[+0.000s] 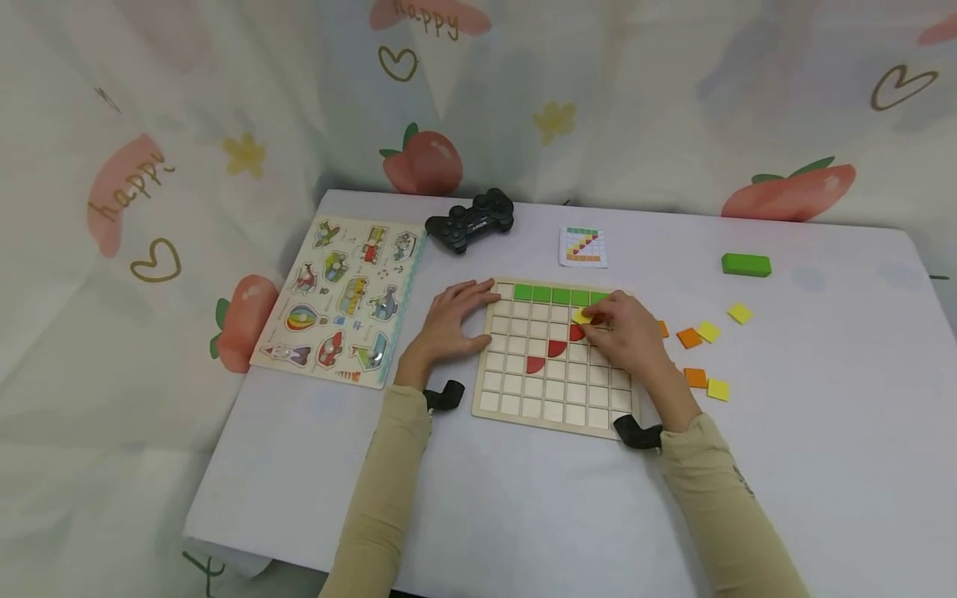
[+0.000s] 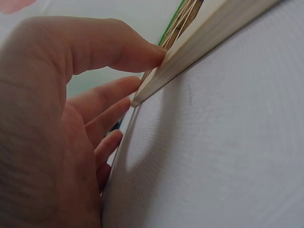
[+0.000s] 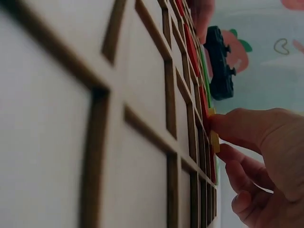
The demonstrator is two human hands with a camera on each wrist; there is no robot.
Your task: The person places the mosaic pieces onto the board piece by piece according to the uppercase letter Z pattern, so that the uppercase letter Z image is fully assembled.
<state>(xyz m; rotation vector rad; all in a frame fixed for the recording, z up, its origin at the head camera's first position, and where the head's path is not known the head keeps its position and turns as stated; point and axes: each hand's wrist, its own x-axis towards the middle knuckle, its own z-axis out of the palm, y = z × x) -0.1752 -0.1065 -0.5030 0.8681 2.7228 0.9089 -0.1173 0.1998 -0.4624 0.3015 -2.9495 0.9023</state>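
Note:
A wooden grid board point(image 1: 532, 408) lies on the table. Green square tiles point(image 1: 561, 296) fill much of its top row, and red quarter-round tiles point(image 1: 557, 348) run diagonally across its middle. Over the upper right cells, my right hand point(image 1: 628, 339) pinches a yellow tile point(image 3: 215, 141) between thumb and fingers; the right wrist view has it at the grid's surface. Part of a red tile is hidden under that hand. My left hand point(image 1: 447, 326) touches the board's left edge with its thumb and fingertips, the fingers spread and relaxed.
Loose orange tiles point(image 1: 689, 338) and yellow tiles point(image 1: 740, 313) lie right of the board. Behind are a green block point(image 1: 746, 265), a small pattern card point(image 1: 583, 247) and a black game controller point(image 1: 471, 220). A picture puzzle board point(image 1: 340, 301) lies left.

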